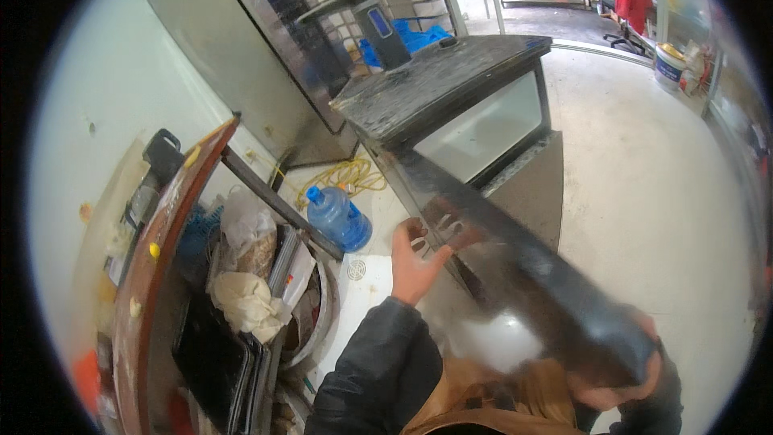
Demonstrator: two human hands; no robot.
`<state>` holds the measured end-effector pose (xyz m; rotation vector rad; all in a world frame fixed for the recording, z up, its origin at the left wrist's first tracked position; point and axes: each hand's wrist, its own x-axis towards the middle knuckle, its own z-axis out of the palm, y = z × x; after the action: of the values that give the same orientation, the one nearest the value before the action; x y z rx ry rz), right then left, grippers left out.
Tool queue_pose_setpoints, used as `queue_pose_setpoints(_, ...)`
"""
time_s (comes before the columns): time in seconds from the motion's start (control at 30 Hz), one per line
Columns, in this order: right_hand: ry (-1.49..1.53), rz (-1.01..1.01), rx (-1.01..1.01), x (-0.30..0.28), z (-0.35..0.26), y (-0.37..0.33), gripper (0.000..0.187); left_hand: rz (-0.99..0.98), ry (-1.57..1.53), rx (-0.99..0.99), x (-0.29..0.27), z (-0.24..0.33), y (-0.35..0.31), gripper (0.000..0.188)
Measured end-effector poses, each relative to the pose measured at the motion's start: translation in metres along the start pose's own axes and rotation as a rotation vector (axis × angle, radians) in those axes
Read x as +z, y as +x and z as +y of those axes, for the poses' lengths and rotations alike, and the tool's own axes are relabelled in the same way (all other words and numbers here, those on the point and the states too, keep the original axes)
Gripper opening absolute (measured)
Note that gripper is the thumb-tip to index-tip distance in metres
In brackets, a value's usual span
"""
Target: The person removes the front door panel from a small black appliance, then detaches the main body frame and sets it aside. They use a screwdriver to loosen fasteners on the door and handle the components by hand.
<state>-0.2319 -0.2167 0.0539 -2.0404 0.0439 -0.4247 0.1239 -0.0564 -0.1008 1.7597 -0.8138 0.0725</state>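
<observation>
Right hand [618,393] grips dark panel [519,282], long axis slanting toward upper left.

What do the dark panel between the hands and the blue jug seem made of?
The dark panel looks like glossy polished metal, perhaps glass: it mirrors the left hand. The blue jug looks like smooth plastic, judging by its translucent, shiny body.

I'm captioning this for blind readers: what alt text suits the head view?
A person's left hand touches the edge of a dark glossy panel, while the right hand wraps around its near end. Beyond stands a dark-topped cabinet; to the left, a blue water bottle and a tangled yellow cable rest on the floor.
</observation>
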Motion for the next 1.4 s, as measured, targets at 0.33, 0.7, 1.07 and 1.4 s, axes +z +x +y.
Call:
queue_pose_setpoints(0.33, -0.055, -0.085, -0.309, 0.059, -0.037, 0.066, 0.036, 0.081, 0.115, -0.046, -0.016, -0.031, 0.020, 0.053)
queue_pose_setpoints(0.7, -0.203, 0.458, -0.526, 0.095, -0.058, 0.134, 0.015, 0.120, 0.285, 0.019, -0.050, -0.011, 0.055, 0.048)
queue_pose_setpoints(1.07, -0.211, 0.416, -0.527, 0.063, 0.093, 0.210, 0.055, 0.165, 0.413, 0.022, -0.061, 0.015, 0.066, 0.045)
queue_pose_setpoints(1.4, -0.083, 0.278, 0.354, 0.015, 0.285, 0.247, 0.081, 0.306, 0.243, 0.022, -0.063, 0.016, 0.075, 0.042)
